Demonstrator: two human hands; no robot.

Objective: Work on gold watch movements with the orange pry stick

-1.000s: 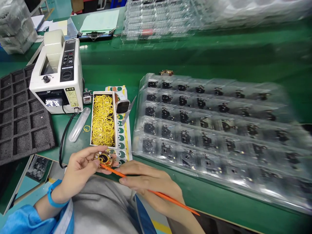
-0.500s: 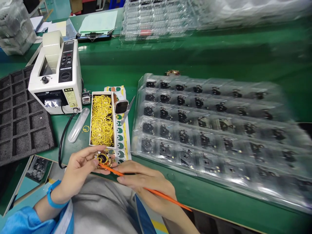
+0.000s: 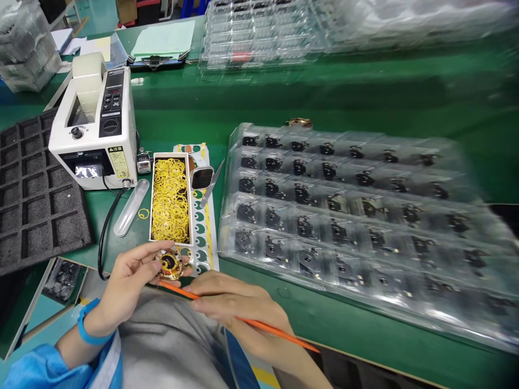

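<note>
Between the thumb and fingers of my left hand [image 3: 132, 275] is a round gold watch case [image 3: 170, 264] with a dark centre and a yellow ring. My right hand [image 3: 239, 302] grips a long, thin orange stick [image 3: 279, 332], its tip at the lower edge of the watch case; whether they touch, I cannot tell. Just beyond my left hand stands a white box [image 3: 190, 216] filled with yellow ring-shaped pieces [image 3: 169, 200]. A sheet with punched-out shapes [image 3: 201, 237] lies beside the box, with a small silver-framed dark object [image 3: 201, 177] and tweezers [image 3: 213, 183] on it.
A clear compartment tray [image 3: 284, 259] with dark parts covers the right side. The white tape dispenser [image 3: 117, 121] and black foam tray [image 3: 38, 237] are on the left. Another gold piece [image 3: 300, 122] sits behind the clear tray. Clear trays [image 3: 259, 40] and a clipboard [image 3: 154, 60] lie farther back.
The orange stick's tip has moved down and left, from the face of the watch case to its lower edge. My right hand has shifted slightly left; the left hand still holds the case.
</note>
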